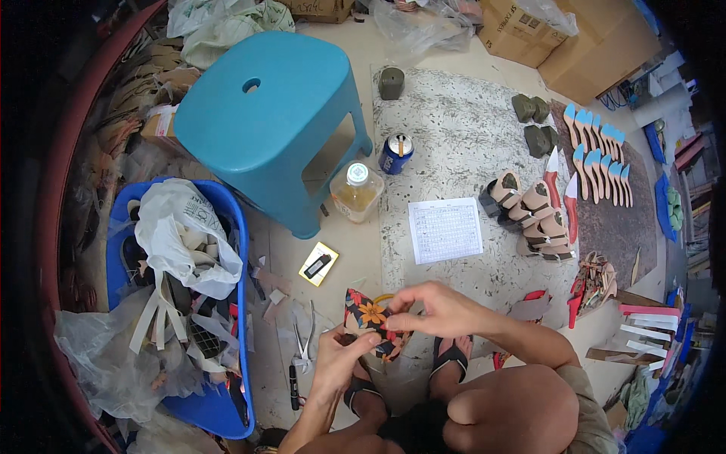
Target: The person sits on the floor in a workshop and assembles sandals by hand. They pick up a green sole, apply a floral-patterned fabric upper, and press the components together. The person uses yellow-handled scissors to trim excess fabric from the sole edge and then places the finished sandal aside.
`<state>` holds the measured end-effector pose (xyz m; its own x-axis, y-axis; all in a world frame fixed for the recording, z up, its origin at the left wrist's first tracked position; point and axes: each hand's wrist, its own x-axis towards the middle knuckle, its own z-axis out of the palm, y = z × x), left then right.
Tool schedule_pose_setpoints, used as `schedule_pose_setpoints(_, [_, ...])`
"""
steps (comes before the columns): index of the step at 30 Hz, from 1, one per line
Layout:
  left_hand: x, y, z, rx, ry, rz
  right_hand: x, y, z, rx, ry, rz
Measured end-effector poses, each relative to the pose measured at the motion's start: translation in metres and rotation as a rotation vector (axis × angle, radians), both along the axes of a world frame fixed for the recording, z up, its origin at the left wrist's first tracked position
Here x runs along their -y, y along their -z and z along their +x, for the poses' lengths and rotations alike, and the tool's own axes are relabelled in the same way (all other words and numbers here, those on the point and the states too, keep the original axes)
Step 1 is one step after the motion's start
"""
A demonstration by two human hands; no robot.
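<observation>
Between my knees, my left hand (340,360) grips a dark fabric piece (370,312) printed with orange and red flowers, thumb on top along its lower edge. My right hand (435,309) is at the fabric's right side, thumb and fingers drawn together in a pinch. What lies between those fingertips is too small to make out. Part of a yellow ring-shaped thing (384,298) shows just behind the fabric. To the left of my left hand, pliers (304,337) and a black marker-like tool (293,386) lie on the floor.
A blue stool (265,98) stands ahead left, beside a bottle (357,193) and a can (395,153). A blue bin (246,303) of scraps is left. A written sheet (446,231), shoe parts (538,212) and blue-tipped pieces (597,159) lie right; cardboard boxes (522,34) stand behind.
</observation>
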<state>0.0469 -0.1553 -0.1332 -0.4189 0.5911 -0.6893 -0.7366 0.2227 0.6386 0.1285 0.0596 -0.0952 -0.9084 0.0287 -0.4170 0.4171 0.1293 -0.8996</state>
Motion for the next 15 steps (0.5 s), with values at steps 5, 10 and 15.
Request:
schedule_pose_setpoints(5, [0.003,0.005,0.0,0.045,-0.009,0.033,-0.001,0.011,0.006,0.07,0.04,-0.139])
schedule_pose_setpoints(10, [0.006,0.003,-0.001,0.083,0.0,0.067,0.009,0.01,0.012,0.024,0.08,-0.076])
schedule_pose_setpoints(15, [0.006,0.001,0.003,0.071,-0.046,0.098,0.009,0.015,0.009,0.085,0.024,-0.145])
